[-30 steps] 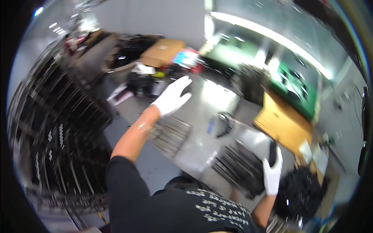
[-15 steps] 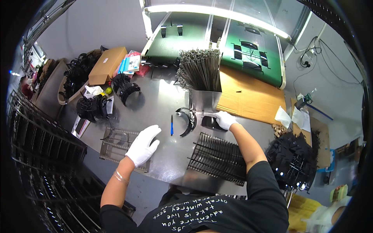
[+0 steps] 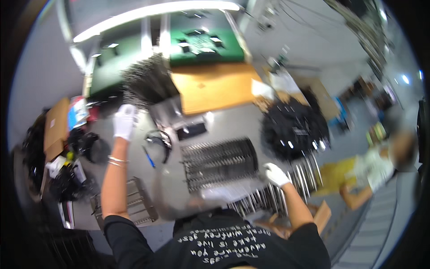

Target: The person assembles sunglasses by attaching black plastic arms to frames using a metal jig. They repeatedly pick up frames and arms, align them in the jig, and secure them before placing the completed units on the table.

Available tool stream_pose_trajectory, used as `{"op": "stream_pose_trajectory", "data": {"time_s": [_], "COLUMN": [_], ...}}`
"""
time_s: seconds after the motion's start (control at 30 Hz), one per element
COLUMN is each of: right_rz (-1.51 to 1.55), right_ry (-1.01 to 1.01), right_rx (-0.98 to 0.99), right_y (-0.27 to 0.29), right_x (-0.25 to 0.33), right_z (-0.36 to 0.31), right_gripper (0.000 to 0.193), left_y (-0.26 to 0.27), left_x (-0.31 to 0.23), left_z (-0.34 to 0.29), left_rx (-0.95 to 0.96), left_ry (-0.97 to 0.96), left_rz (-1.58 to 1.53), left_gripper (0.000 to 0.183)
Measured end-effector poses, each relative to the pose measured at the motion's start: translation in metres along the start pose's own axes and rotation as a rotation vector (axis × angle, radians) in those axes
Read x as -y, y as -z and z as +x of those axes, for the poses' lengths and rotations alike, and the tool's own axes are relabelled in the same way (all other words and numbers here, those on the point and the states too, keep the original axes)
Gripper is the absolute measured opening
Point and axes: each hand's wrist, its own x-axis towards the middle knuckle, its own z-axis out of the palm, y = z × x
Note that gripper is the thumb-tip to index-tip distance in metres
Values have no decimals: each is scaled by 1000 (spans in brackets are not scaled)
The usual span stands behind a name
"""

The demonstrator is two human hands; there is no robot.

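Observation:
My left hand (image 3: 125, 123), in a white glove, reaches far forward beside a thick bundle of thin metal hooks (image 3: 150, 80) standing in a metal bin (image 3: 165, 111). Motion smears its fingers, so a grip cannot be made out. My right hand (image 3: 276, 175), gloved too, is off the table's right front edge, near a stack of metal rods (image 3: 307, 172); its fingers are blurred. Between the hands lie a black curved part (image 3: 164, 144), a black flat block (image 3: 191, 131), a blue pen (image 3: 149, 158) and a rack holding a row of black curved strips (image 3: 219, 163).
A wire tray (image 3: 127, 204) lies at the near left. Black parts (image 3: 67, 184), a cardboard box (image 3: 56, 127) and a brown cardboard sheet (image 3: 215, 87) surround the work area. A black heap (image 3: 293, 130) stands right, green conveyors (image 3: 204, 42) behind. Another person (image 3: 374, 166) is at the right.
The view has swung right. My left hand has moved forward to the hooks. My right hand has left the black block and come back to the right, past the table's front edge.

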Motion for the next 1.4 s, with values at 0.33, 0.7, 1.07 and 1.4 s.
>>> {"op": "stream_pose_trajectory", "data": {"time_s": [0.33, 0.7, 1.07, 1.4], "right_rz": [345, 378, 267, -143], "right_ry": [-373, -469, 630, 784], "right_rx": [-128, -268, -458, -351], "right_y": [-31, -42, 49, 7], "right_x": [87, 51, 223, 233], "right_z": [-2, -5, 60, 107], "right_gripper": [47, 37, 37, 47], "left_y": [82, 73, -102, -142], "left_x": [-33, -62, 76, 87], "left_z": [-45, -326, -361, -376], "left_rx": [-297, -939, -647, -551], "left_ry": [-501, -197, 158, 156], "left_rz": [277, -458, -716, -702], "left_gripper": [21, 25, 17, 31]}}
